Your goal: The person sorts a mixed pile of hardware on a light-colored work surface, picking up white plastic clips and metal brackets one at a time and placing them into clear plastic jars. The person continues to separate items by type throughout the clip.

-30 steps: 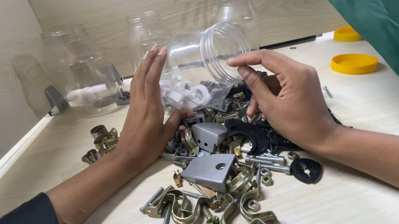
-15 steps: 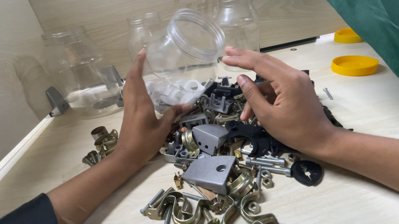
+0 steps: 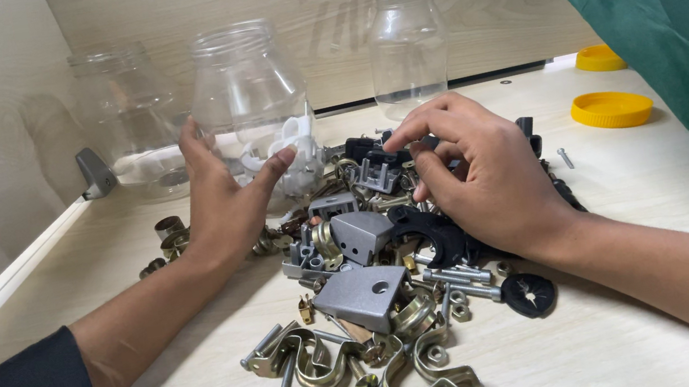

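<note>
My left hand (image 3: 222,198) cups the lower side of a clear plastic jar (image 3: 246,85) that stands upright at the back of a hardware pile. Its thumb reaches toward white plastic parts (image 3: 300,153) at the jar's foot. My right hand (image 3: 487,172) hovers over the pile with fingers curled, fingertips close to black plastic pieces (image 3: 376,161), and nothing shows in its grip. The pile holds grey metal brackets (image 3: 364,295), brass pipe clamps (image 3: 315,362), bolts (image 3: 457,277) and a black round part (image 3: 528,293).
Two more clear jars stand behind, one at the left (image 3: 128,116) and one at the right (image 3: 406,48). Two yellow lids (image 3: 611,108) lie at the far right. A green cloth (image 3: 664,18) hangs over the right side. A white strip edges the table at the left (image 3: 3,285).
The jar went from tipped over the pile, mouth toward me, to standing upright. My right hand let go of it and dropped toward the black pieces.
</note>
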